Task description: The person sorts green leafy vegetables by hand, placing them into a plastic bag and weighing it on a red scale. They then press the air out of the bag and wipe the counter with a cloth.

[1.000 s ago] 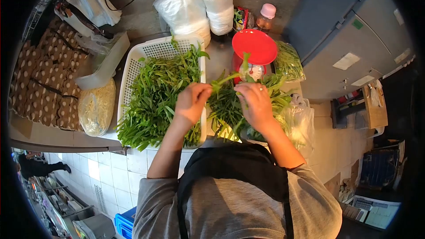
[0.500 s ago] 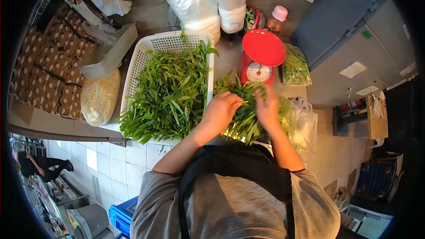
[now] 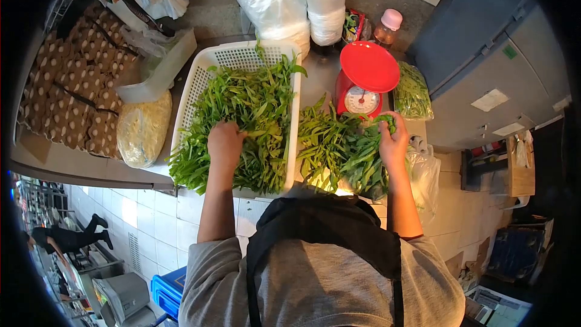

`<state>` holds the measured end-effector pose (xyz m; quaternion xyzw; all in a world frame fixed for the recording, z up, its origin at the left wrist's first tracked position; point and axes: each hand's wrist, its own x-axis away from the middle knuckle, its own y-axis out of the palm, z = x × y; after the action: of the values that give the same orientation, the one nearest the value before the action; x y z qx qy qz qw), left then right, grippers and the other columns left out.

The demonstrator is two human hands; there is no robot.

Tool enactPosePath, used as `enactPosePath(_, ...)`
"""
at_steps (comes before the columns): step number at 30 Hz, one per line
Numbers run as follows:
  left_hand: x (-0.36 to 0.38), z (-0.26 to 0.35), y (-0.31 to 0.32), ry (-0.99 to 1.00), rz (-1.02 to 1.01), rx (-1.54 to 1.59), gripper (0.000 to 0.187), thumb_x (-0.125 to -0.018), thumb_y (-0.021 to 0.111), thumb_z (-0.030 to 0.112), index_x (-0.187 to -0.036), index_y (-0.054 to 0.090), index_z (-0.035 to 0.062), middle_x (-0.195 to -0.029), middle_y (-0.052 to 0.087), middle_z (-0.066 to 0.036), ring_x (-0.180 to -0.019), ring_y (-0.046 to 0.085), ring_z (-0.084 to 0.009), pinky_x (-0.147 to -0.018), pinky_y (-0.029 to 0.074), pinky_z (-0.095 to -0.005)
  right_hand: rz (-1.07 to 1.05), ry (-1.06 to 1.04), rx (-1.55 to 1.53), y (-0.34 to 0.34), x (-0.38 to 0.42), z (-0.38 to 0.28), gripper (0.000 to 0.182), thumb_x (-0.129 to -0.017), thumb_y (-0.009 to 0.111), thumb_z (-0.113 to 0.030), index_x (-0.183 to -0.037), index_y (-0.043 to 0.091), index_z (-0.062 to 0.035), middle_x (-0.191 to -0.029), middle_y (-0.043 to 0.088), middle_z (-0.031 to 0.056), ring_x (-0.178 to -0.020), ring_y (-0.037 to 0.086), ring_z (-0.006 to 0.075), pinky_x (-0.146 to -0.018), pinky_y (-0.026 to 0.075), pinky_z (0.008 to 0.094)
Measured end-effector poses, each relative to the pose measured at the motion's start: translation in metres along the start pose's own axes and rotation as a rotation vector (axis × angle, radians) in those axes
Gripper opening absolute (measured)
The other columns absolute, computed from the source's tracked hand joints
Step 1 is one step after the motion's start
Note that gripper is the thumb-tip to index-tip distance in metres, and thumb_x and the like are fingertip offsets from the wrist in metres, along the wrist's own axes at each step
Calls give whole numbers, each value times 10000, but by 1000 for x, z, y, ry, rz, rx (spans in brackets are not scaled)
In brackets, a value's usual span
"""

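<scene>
My left hand (image 3: 225, 144) reaches into the white plastic basket (image 3: 193, 88) and closes on the heap of leafy green stalks (image 3: 254, 115) lying in it. My right hand (image 3: 393, 140) rests on the right edge of a second pile of greens (image 3: 336, 148) spread on the counter beside the basket, its fingers curled over a few stalks. A red kitchen scale (image 3: 362, 77) with a round red pan stands just behind that pile.
Stacked brown egg trays (image 3: 66, 79) and a bag of pale sprouts (image 3: 142, 130) lie left of the basket. White filled bags (image 3: 284, 6), a pink-capped bottle (image 3: 387, 24) and a bag of green beans (image 3: 413, 92) stand at the back. A clear plastic bag (image 3: 423, 175) hangs at right.
My left hand moved left from the counter pile into the basket. My right hand slid to the pile's right edge. A second ago both held a stalk up in front of the scale.
</scene>
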<state>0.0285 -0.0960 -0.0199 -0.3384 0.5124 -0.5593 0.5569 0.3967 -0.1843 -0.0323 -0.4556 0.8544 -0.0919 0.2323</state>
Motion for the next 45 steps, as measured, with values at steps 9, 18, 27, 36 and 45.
enactPosePath(9, -12, 28, -53, 88, 370, 409, 75, -813, 629, 91, -859, 599, 40, -762, 619, -109, -693, 606, -282, -611, 470, -369, -12, 2, -78, 4, 0, -13, 167, -843, 562, -14, -1009, 554, -7, -896, 588, 137, -867, 570, 222, -807, 433, 310)
enactPosePath(18, -26, 49, -49, 53, 381, 651, 76, -847, 622, 96, -901, 594, 51, -785, 612, -87, -688, 601, -193, -590, 458, -306, 0, -158, 58, -6, 4, -37, 166, -835, 558, 13, -998, 558, -22, -945, 570, 134, -922, 562, 214, -830, 423, 306)
enactPosePath(27, -28, -21, -28, -63, 71, 369, 279, -713, 711, 64, -985, 654, 78, -840, 667, -102, -781, 652, -263, -687, 509, -343, 64, -69, -176, 0, 6, -40, 162, -837, 552, 36, -984, 559, -32, -877, 596, 89, -682, 591, 166, -690, 465, 273)
enactPosePath(36, -18, -3, -66, -161, 5, 510, 253, -776, 681, 60, -1025, 656, 23, -847, 689, -99, -717, 642, -166, -685, 502, -276, 3, -177, 15, -4, 6, -50, 223, -766, 601, 60, -977, 590, -11, -853, 604, 90, -745, 583, 144, -660, 458, 245)
enactPosePath(45, -7, 61, -62, -19, 97, 1019, 189, -808, 677, 48, -986, 669, -15, -831, 687, -67, -717, 614, -82, -664, 487, -214, -198, -540, 148, 8, 10, -95, 404, -639, 587, 100, -1013, 610, -53, -973, 625, 114, -931, 578, 300, -821, 443, 384)
